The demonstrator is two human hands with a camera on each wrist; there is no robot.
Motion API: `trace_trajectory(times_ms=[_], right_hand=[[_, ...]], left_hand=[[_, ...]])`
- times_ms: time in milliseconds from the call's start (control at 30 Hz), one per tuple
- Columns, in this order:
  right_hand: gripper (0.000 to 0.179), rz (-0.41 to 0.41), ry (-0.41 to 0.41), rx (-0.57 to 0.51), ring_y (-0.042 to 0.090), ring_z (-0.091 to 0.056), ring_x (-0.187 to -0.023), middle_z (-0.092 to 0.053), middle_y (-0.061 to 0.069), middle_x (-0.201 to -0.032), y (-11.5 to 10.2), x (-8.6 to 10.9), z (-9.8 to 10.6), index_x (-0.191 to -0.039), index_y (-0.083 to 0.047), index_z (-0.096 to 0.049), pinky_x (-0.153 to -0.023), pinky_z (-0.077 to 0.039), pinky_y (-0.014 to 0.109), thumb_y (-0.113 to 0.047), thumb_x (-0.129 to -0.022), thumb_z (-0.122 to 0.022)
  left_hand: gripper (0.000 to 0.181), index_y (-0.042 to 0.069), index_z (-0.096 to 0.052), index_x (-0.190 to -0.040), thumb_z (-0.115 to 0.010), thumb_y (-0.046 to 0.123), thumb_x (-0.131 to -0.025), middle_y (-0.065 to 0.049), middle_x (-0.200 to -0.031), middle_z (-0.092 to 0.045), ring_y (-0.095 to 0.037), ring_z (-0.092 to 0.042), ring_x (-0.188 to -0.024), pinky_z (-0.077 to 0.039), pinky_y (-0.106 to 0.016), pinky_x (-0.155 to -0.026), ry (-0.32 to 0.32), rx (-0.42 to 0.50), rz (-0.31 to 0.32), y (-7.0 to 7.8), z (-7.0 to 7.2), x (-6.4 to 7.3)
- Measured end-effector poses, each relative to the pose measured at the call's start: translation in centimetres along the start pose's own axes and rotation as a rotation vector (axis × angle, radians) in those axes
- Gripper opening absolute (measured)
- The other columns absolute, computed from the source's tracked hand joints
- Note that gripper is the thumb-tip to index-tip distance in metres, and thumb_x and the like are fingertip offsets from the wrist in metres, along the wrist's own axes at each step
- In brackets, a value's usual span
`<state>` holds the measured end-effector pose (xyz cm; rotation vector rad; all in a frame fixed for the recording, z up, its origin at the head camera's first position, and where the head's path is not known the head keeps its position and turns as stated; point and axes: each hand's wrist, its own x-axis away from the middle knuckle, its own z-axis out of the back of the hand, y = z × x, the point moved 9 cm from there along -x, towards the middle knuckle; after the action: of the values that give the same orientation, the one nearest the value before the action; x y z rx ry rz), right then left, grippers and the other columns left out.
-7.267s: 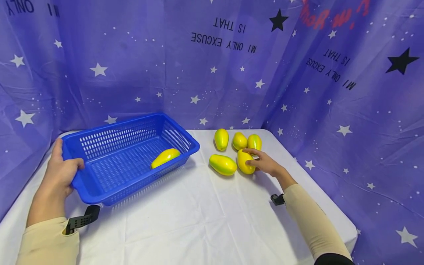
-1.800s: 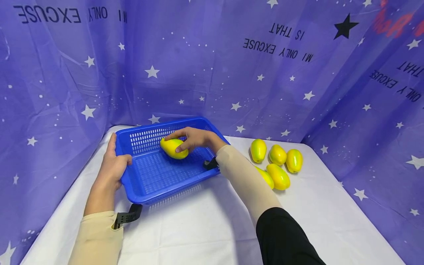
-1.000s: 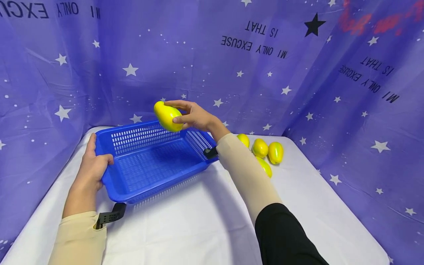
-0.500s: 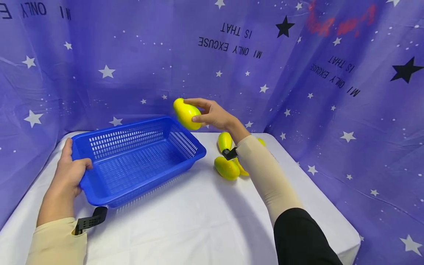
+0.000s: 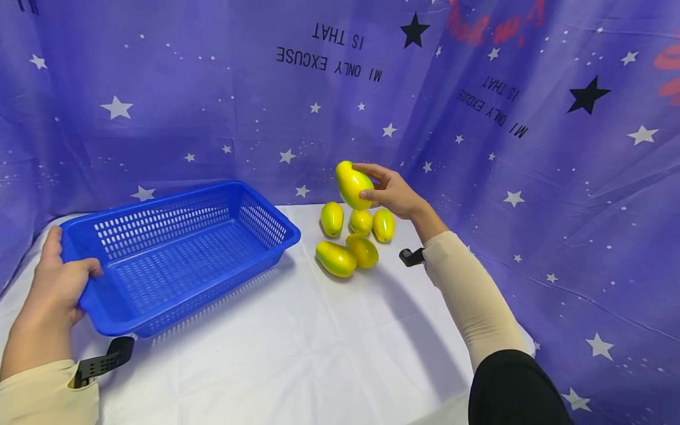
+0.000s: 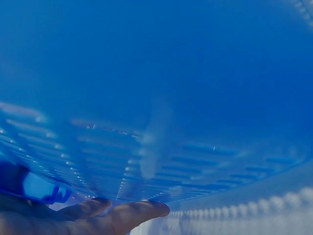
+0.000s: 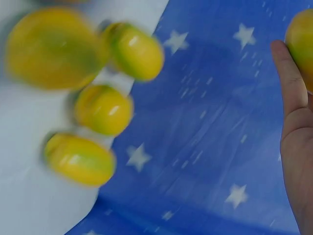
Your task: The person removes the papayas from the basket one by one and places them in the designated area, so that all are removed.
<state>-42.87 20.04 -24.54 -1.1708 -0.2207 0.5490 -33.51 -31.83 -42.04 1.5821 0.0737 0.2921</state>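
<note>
My right hand (image 5: 395, 192) holds a glossy yellow-green mango (image 5: 353, 186) between thumb and fingers, raised above the other mangoes. In the right wrist view part of this mango (image 7: 302, 46) shows at the right edge, beside the fingers (image 7: 291, 81). My left hand (image 5: 58, 283) grips the near left end of a blue perforated plastic basket (image 5: 159, 321), thumb over the rim. The left wrist view shows the basket's underside (image 6: 161, 73) filling most of the picture, with fingertips (image 6: 142, 211) under it.
Several more mangoes (image 5: 336, 258) lie grouped on the white tablecloth (image 5: 276, 348), right of the basket and below the raised mango. Purple curtains (image 5: 255, 106) with stars and lettering enclose the table at the back and sides.
Earlier, a mango lay in the basket. My right hand gripped one inside it, lifted it out and carried it right, over the group. The left hand keeps its grip; the view has shifted.
</note>
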Motion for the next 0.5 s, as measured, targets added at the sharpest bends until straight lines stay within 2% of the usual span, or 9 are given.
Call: trace_trajectory(times_ms=[33, 233, 267, 367, 500], right_hand=[[0.058, -0.008, 0.017, -0.02, 0.034, -0.048, -0.111, -0.038, 0.003, -0.138, 0.8, 0.6, 0.8, -0.137, -0.018, -0.041, -0.077, -0.048, 0.045, -0.007, -0.083, -0.062], [0.06, -0.062, 0.113, -0.107, 0.033, -0.045, -0.114, -0.033, 0.004, -0.14, 6.4, 5.2, 4.8, -0.137, -0.017, -0.04, -0.079, -0.047, 0.046, -0.006, -0.083, -0.062], [0.06, -0.074, 0.123, -0.115, 0.032, -0.045, -0.114, -0.032, 0.004, -0.141, 7.4, 6.0, 5.2, -0.138, -0.017, -0.039, -0.079, -0.046, 0.046, -0.006, -0.083, -0.062], [0.06, -0.115, 0.15, -0.112, 0.03, -0.046, -0.113, -0.03, 0.003, -0.142, 10.3, 8.4, 6.0, -0.138, -0.017, -0.039, -0.079, -0.048, 0.044, -0.006, -0.083, -0.061], [0.059, -0.191, 0.167, -0.082, 0.027, -0.048, -0.112, -0.033, 0.003, -0.141, 13.6, 11.3, 6.1, -0.138, -0.016, -0.039, -0.076, -0.049, 0.043, -0.007, -0.084, -0.061]], left_hand=[[0.1, 0.053, 0.013, -0.134, -0.042, -0.008, -0.078, -0.007, -0.15, 0.014, -0.038, -0.008, -0.131, -0.047, -0.026, -0.052, 0.004, -0.009, 0.002, 0.0, 0.1, 0.0], [0.102, 0.055, 0.008, -0.134, -0.045, -0.01, -0.076, -0.002, -0.151, 0.01, -0.027, -0.018, -0.129, -0.049, -0.028, -0.056, 0.012, 0.002, -0.02, -1.4, 0.9, -1.5], [0.103, 0.056, 0.007, -0.134, -0.045, -0.011, -0.075, -0.002, -0.151, 0.008, -0.024, -0.025, -0.124, -0.045, -0.023, -0.05, 0.011, 0.016, -0.028, -1.6, 1.2, -1.8], [0.104, 0.057, 0.003, -0.134, -0.045, -0.012, -0.074, 0.0, -0.151, 0.004, -0.018, -0.033, -0.116, -0.046, -0.024, -0.05, 0.007, 0.048, -0.048, -1.9, 1.5, -2.2], [0.104, 0.055, 0.0, -0.136, -0.045, -0.014, -0.073, 0.0, -0.151, 0.001, -0.021, -0.033, -0.115, -0.047, -0.024, -0.05, 0.001, 0.097, -0.059, -1.4, 1.1, -1.7]])
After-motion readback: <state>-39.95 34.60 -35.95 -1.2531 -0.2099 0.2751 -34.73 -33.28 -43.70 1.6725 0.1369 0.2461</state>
